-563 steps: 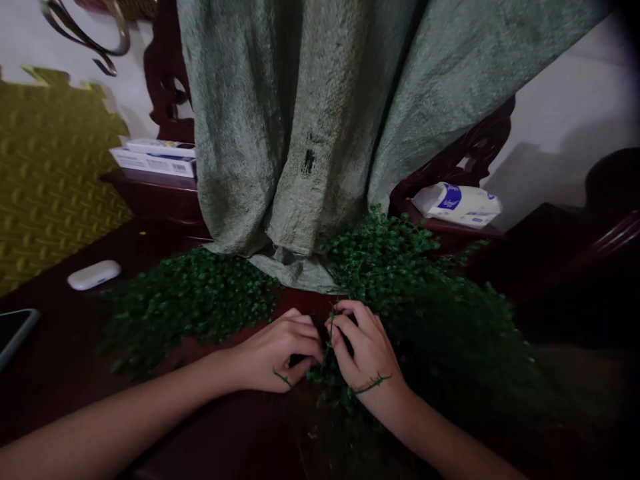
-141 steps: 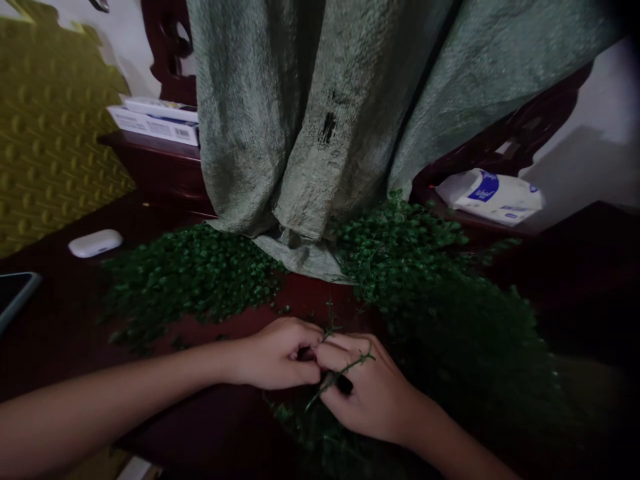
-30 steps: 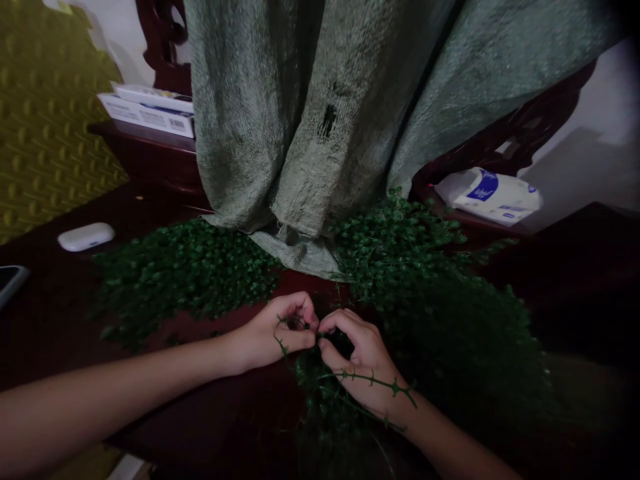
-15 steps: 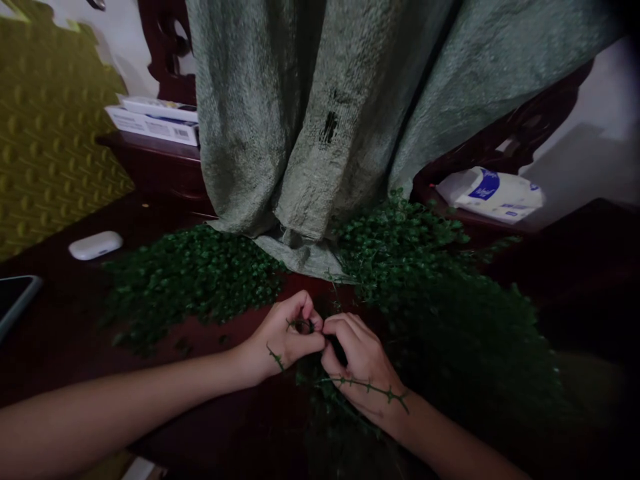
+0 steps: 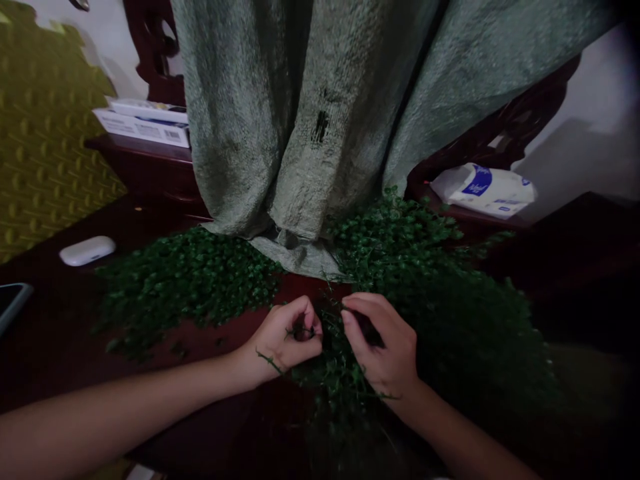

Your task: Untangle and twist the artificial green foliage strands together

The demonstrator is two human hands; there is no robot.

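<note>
My left hand [image 5: 287,343] is closed, thumb and fingers curled round a small green sprig [image 5: 300,332]. A thin stem lies across its wrist. To its right, my right hand [image 5: 385,340] is pinched, thumb against forefinger; whatever sits at the fingertips is too small to make out. The two hands are apart. Loose sprigs [image 5: 340,373] lie between and below them. A heap of small green tips [image 5: 200,273] spreads to the left, and a larger pile of leafy stems [image 5: 450,320] lies beyond and to the right of my right hand.
A grey-green woven sack [image 5: 305,180] hangs over the dark red wooden furniture behind the heaps. On the left are a white earbud case [image 5: 87,251], a phone [image 5: 13,303] and white boxes [image 5: 143,125]. A tissue pack [image 5: 487,190] rests at the right.
My right hand has drawn away to the right from my left hand, where their fingertips met before. The left stays closed in nearly the same place. The view has shifted slightly.
</note>
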